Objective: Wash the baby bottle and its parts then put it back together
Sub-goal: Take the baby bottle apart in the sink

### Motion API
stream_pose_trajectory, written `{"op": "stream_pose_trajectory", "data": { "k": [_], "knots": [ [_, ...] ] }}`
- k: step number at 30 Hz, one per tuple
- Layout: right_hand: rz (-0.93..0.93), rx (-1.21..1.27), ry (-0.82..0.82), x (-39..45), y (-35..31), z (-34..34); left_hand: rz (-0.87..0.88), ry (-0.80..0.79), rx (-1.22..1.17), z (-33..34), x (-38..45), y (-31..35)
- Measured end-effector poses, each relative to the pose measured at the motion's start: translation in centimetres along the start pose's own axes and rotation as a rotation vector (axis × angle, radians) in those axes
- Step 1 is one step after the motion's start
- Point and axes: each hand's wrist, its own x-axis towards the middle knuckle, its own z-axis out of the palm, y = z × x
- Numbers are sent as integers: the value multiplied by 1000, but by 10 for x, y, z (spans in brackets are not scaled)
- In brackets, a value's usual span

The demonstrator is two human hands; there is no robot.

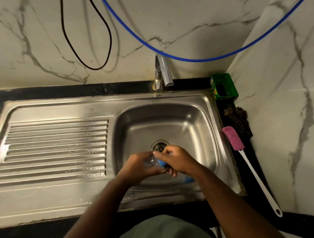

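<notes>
Over the steel sink basin [190, 119] my two hands meet just in front of the drain [158, 147]. My left hand [137, 166] is wrapped around the clear baby bottle [150, 162], which lies roughly sideways. My right hand [177, 160] is closed over the bottle's blue collar [161, 163] at its right end. Most of the bottle is hidden by my fingers. Another blue part [188, 179] lies in the basin under my right wrist, mostly hidden.
The tap [164, 70] stands behind the basin, no water running. A ribbed drainboard [54, 150] lies left. On the right ledge are a pink-headed bottle brush [251, 167], a dark scrubber [238, 119] and a green box [223, 86]. A blue hose and a black cable hang on the wall.
</notes>
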Motion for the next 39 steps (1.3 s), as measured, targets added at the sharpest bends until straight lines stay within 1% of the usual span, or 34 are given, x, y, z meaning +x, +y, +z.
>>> {"op": "stream_pose_trajectory", "data": {
  "k": [4, 6, 8, 11, 13, 15, 17, 19, 20, 21, 22, 23, 24, 25, 26, 27, 29, 31, 32, 34, 35, 36, 37, 39],
  "knots": [
    [-86, 69, 24, -11, -1, 4, -29, -120, -91, -15, 3, 2],
    [-105, 63, 53, -11, -1, 6, -31, -194, -193, -21, 7, 7],
    [-127, 41, 71, -13, -3, 7, -69, -260, -275, -29, 10, 10],
    [-161, 35, 74, -12, -2, 6, -117, -336, -331, -38, 14, 6],
    [-217, 43, 36, -10, 0, 2, -141, -394, -416, -41, 14, 1],
    [-317, 64, -49, -9, 2, -5, -207, -431, -500, -44, 13, -4],
    [-401, -55, -105, -9, 4, -11, -242, -442, -519, -45, 13, -8],
    [-384, -152, -148, -5, 5, -17, -230, -431, -454, -43, 14, -11],
    [-333, -121, -184, -2, 5, -18, -228, -424, -425, -42, 15, -12],
    [-253, -12, -203, -1, 0, -18, -228, -404, -396, -41, 15, -12],
    [-153, 120, -183, 0, -3, -16, -221, -376, -360, -41, 16, -11],
    [-55, 197, -149, 1, -6, -14, -203, -349, -313, -40, 17, -9],
    [12, 177, -112, 3, -10, -13, -184, -327, -263, -38, 20, -9],
    [40, 92, -104, 5, -12, -12, -177, -312, -226, -37, 21, -9],
    [23, 13, -112, 7, -10, -10, -178, -304, -205, -36, 23, -9],
    [-29, -15, -111, 9, -7, -8, -180, -301, -192, -36, 24, -9],
    [-173, -32, -105, 13, 0, -10, -177, -304, -174, -37, 26, -13],
    [-273, -114, -127, 16, 4, -15, -148, -286, -111, -38, 27, -15],
    [-267, -97, -134, 17, 4, -15, -119, -271, -44, -38, 26, -17],
    [-116, 32, -114, 18, 1, -9, -64, -241, 115, -34, 27, -27],
    [-48, 54, -93, 20, -1, -5, -54, -246, 170, -31, 28, -33],
    [-33, 7, -65, 23, -1, -3, -70, -261, 193, -30, 28, -34],
    [-68, -86, -35, 25, 0, -2, -91, -268, 199, -27, 29, -35],
    [-223, -193, 14, 28, 8, -4, -91, -246, 178, -25, 30, -32]
  ]
}}
